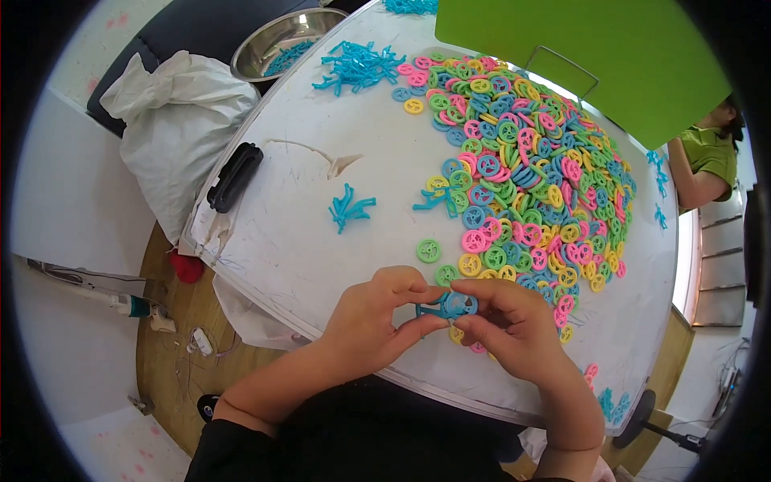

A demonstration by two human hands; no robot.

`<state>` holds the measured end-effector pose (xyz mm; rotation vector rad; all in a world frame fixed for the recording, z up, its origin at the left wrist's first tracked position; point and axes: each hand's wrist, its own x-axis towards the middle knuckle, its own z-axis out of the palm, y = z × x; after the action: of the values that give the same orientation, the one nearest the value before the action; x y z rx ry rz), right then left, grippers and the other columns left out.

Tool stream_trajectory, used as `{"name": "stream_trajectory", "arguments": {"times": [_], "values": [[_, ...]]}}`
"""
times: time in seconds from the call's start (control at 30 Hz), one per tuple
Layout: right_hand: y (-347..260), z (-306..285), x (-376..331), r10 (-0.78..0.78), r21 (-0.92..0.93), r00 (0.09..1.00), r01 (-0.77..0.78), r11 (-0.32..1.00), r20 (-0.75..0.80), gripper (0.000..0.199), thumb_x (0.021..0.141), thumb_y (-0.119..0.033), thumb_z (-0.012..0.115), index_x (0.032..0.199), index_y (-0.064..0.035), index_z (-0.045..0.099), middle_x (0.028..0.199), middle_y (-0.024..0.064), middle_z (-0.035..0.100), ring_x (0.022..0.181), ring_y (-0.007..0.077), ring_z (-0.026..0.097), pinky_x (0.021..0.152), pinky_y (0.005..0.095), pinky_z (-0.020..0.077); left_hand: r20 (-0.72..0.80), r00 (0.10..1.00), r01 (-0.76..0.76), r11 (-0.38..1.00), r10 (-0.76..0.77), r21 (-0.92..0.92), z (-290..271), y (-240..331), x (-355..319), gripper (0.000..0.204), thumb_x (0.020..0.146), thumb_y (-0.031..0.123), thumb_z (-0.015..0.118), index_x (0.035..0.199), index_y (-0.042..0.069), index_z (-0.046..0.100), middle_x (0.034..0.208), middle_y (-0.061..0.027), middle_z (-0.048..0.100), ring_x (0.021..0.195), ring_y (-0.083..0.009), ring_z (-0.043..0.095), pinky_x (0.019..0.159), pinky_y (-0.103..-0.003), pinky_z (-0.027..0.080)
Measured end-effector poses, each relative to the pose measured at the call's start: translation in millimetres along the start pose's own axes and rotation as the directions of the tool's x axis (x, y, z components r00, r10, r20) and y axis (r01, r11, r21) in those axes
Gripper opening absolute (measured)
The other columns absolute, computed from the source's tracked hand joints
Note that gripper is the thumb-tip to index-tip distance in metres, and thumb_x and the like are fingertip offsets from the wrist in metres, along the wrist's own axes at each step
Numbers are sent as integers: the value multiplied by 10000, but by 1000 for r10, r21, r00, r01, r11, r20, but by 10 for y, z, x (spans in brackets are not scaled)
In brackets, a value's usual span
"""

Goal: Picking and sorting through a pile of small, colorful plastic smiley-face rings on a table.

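Near the table's front edge, my left hand [363, 317] is closed, pinching a blue forked plastic piece [430, 310]. My right hand [518, 325] grips a small blue wheel [459, 304] between thumb and fingers. Wheel and forked piece touch; whether they are joined I cannot tell. Just beyond my fingers lie a green wheel [429, 251] and a yellow wheel [470, 264]. A big heap of pink, green, yellow and blue wheels [530, 161] spreads to the right. Several blue forked pieces [349, 209] lie farther off at the left.
More blue forked pieces [360, 66] are piled at the far left, beside a metal bowl [265, 40]. A black tray-like holder [235, 177] sits at the table's left edge. A green board [578, 48] rises behind the heap; another person [707, 161] is at the right. A white sack [181, 128] stands left.
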<state>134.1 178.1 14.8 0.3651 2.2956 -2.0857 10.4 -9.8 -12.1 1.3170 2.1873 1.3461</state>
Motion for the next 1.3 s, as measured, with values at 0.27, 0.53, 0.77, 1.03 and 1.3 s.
{"name": "stream_trajectory", "arguments": {"times": [0.27,0.53,0.77,1.03,1.3], "values": [[28,-62,-8,0,-13,999,0,1000,53,389,919,44,655,1303,4,605,968,65,668,739,97,670,638,223,536,198,947,294,934,-254,-204,0,18,2,395,808,39,812,1154,18,621,1092,-47,620,1001,-159,658,855,-295,521],[6,-76,32,-54,-158,996,65,985,70,379,916,26,667,1290,-3,610,852,35,662,733,97,657,651,230,531,276,915,372,880,-295,-293,-16,11,50,561,842,17,783,1148,78,317,1043,-150,725,993,-165,698,808,-321,558],[-85,87,-49,255,203,967,-247,947,-12,328,949,-17,631,1275,4,601,861,51,657,712,110,638,598,265,545,-15,1000,-7,997,9,75,31,96,-57,451,774,89,846,1127,40,569,1089,-142,714,997,-289,705,788,-349,562],[95,126,-16,307,690,949,-269,671,72,309,1002,-94,568,1297,-5,589,838,69,665,630,109,621,550,272,539,74,889,-456,889,452,48,-250,118,44,379,773,158,845,1100,49,688,1077,-141,711,904,-282,714,739,-343,579],[-106,-27,-11,236,82,970,-239,967,52,351,988,-93,597,1338,-63,599,838,26,662,669,73,601,600,234,519,71,884,-468,866,463,175,-411,-28,-139,295,737,-5,786,1025,28,727,899,-109,717,739,-240,710,616,-293,560]]}}
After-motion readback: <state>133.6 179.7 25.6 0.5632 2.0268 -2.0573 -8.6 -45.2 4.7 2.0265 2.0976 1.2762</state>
